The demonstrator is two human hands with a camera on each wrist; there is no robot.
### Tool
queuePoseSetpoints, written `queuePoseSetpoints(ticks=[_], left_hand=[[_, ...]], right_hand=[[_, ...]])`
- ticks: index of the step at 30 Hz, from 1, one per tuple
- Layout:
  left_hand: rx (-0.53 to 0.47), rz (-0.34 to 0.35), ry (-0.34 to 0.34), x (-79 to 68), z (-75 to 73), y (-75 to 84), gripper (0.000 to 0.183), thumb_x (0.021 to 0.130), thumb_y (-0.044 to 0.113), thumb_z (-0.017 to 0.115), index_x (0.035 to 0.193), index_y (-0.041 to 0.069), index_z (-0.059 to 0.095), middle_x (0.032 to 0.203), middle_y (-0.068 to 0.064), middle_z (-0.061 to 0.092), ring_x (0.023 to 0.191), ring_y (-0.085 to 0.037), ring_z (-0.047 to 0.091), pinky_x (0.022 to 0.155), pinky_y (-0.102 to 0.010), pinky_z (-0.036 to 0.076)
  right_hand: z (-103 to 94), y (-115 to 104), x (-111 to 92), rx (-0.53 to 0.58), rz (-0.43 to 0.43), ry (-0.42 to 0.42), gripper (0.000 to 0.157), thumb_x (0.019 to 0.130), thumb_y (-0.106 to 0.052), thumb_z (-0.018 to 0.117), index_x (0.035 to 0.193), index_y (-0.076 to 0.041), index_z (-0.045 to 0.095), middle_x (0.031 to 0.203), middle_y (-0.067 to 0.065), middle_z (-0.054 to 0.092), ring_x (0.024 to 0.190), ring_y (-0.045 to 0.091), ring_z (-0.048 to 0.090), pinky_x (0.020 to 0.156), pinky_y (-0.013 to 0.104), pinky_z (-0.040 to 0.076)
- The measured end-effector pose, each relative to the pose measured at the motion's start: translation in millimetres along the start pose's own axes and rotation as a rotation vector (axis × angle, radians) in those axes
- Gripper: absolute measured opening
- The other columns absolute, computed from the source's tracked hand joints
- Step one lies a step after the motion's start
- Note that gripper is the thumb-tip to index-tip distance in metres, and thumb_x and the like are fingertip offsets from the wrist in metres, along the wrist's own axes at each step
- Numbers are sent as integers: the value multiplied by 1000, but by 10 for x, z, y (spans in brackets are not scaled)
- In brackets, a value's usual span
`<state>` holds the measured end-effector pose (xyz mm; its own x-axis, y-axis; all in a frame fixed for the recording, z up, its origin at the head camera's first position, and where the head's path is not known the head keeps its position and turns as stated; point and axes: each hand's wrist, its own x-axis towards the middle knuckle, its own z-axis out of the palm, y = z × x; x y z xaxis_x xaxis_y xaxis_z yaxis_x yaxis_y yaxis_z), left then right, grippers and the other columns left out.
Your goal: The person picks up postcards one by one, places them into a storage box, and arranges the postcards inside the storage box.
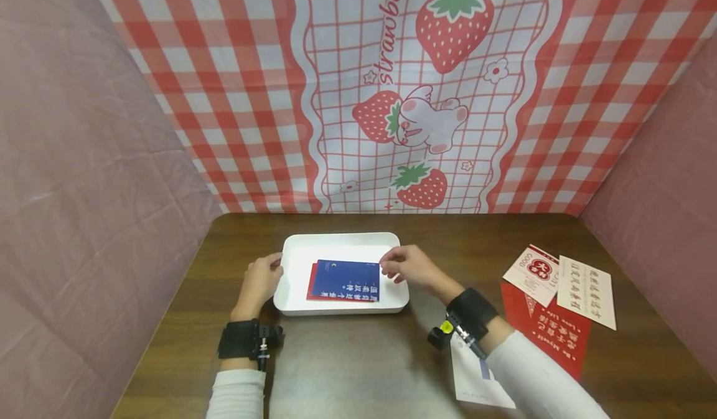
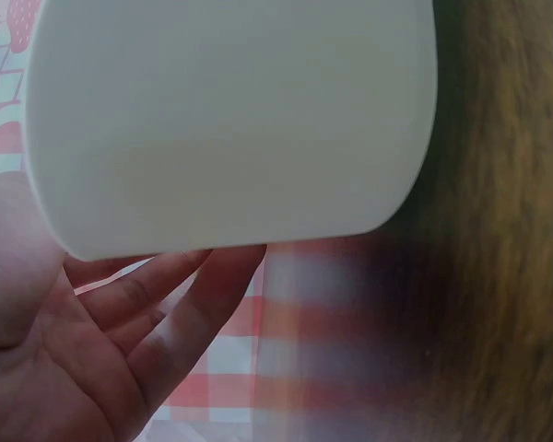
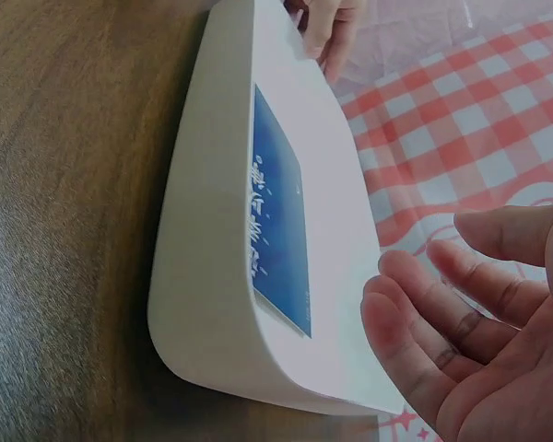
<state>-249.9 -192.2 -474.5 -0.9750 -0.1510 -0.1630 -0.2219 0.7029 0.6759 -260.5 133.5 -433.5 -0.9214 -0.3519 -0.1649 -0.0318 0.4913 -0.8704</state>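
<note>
A white tray (image 1: 342,310) sits on the table, and my left hand (image 1: 262,282) holds its left end. In the left wrist view the left fingers (image 2: 203,295) lie along the outside wall, the thumb at the rim. Inside the tray a blue card (image 1: 347,277) with white characters lies over a red card (image 1: 311,282), whose left and lower edges show. My right hand (image 1: 411,265) hovers over the tray's right end, near the blue card's right edge. In the right wrist view its fingers (image 3: 424,313) bend loosely, with nothing between them and the thumb.
On the right lie a red-and-white card (image 1: 534,276), a cream card (image 1: 588,291) and a red sheet (image 1: 568,338), overlapping. A white card (image 1: 473,381) lies partly under the right forearm. A strawberry checked cloth (image 1: 252,95) hangs behind the wooden table (image 1: 185,319).
</note>
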Motion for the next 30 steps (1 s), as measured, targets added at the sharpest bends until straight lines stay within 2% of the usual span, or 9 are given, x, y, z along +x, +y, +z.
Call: queuePoseSetpoints(ticks=[5,9,14,21,25,30], left_hand=[[6,7,4,-11,-10,10,44,99,13,50,142,5,49,136,-21,57,123,-37,55,102,-52,46],[7,0,8,-19,-24,14,43,99,13,50,142,5,49,135,-21,58,120,-36,56,101,-51,47],[6,-6,0,-37,-15,6,44,99,13,51,142,5,49,135,-21,57,121,-36,56,101,-51,46],[2,-13,-1,-38,-3,-1,44,99,13,50,142,5,49,136,-21,57,122,-36,55,102,-51,46],[6,-2,5,-32,-2,13,43,99,13,50,142,5,49,134,-21,58,120,-35,56,101,-51,47],[5,-1,2,-31,-7,25,43,99,13,51,142,5,50,134,-21,58,120,-35,56,101,-51,46]], right_hand=[[-60,-2,-30,-31,-14,44,24,91,-9,62,106,10,66,90,20,70,82,30,66,68,36,58],[-92,17,-50,-49,-19,59,23,90,-8,62,104,9,66,87,15,70,77,23,64,70,41,57],[-130,57,-89,-60,-6,73,21,89,-7,64,103,8,67,87,12,68,78,22,62,72,43,56],[-201,107,-114,-86,-14,71,20,90,-8,63,103,7,67,89,14,67,79,26,64,71,42,57],[-270,120,-130,-81,-32,80,20,90,-8,63,103,7,67,90,17,67,77,29,64,71,45,57],[-336,148,-167,-102,-52,88,19,90,-8,63,102,8,67,89,19,67,76,29,63,67,40,55]])
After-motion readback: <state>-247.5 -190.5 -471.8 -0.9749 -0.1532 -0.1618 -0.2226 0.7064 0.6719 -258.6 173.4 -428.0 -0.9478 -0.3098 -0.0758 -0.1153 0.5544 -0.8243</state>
